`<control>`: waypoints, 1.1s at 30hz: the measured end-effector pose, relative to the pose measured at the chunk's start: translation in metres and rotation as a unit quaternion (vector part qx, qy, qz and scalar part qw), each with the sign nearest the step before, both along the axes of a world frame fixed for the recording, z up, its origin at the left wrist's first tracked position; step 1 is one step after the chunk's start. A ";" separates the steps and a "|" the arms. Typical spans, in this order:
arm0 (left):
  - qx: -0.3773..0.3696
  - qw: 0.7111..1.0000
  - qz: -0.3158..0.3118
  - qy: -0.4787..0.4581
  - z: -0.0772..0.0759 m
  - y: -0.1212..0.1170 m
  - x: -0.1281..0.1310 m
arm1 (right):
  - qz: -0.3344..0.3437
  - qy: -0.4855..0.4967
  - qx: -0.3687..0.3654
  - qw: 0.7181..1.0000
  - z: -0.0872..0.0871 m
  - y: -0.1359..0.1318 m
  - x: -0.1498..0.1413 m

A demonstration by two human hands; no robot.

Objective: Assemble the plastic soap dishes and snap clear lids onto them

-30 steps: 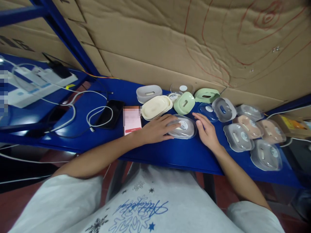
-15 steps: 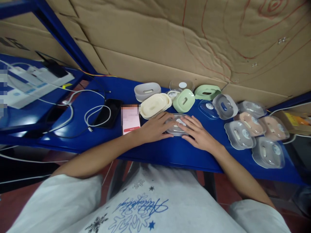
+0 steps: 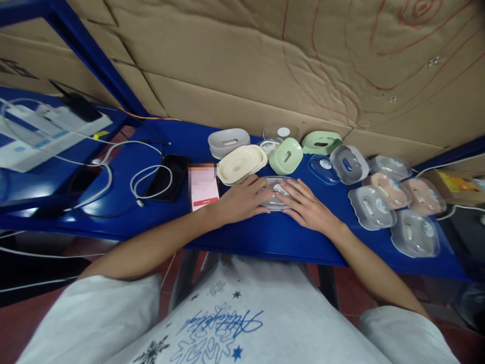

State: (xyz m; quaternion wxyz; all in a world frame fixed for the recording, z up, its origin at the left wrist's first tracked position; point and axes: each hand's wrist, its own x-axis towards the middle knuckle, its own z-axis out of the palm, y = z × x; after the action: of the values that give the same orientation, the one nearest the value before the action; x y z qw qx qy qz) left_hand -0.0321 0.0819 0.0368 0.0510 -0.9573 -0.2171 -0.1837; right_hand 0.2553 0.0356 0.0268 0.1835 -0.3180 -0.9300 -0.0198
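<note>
A soap box with a clear lid [image 3: 278,203] and a printed sticker lies on the blue tabletop in front of me. My left hand [image 3: 248,201] rests on the lid's left part, fingers stretched out and thumb along the near rim. On the other side my right hand [image 3: 308,205] lies with spread fingers over the lid and the sticker, its thumb also at the near rim. Both hands cover much of the box. Just behind it are a cream soap box [image 3: 241,164] and a green soap box [image 3: 286,156].
At the right stand several clear-lidded grey and pink boxes, such as a grey one [image 3: 373,207]. A lit phone [image 3: 203,187] and a dark phone [image 3: 170,177] with a white cable [image 3: 132,184] lie left. Cardboard [image 3: 227,65] walls the back.
Both hands stay on the lidded box with almost the same finger positions. The view has shifted slightly; nothing else has visibly moved.
</note>
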 end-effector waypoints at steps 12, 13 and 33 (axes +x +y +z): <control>-0.032 0.999 0.000 -0.042 -0.003 0.003 -0.002 | -0.022 0.024 -0.052 0.998 -0.003 0.002 0.002; -0.046 0.997 -0.004 -0.061 -0.003 0.003 -0.002 | -0.025 0.028 -0.057 0.998 -0.003 0.003 0.002; -0.141 0.982 0.007 -0.125 -0.006 0.010 -0.003 | -0.055 0.054 -0.077 0.994 -0.004 0.018 0.006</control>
State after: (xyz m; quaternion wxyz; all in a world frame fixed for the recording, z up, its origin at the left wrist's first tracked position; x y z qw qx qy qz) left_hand -0.0352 0.0917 0.0308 -0.1109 -0.9231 -0.2519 -0.2687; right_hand 0.2610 0.0532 0.0230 0.2076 -0.3826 -0.8984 0.0588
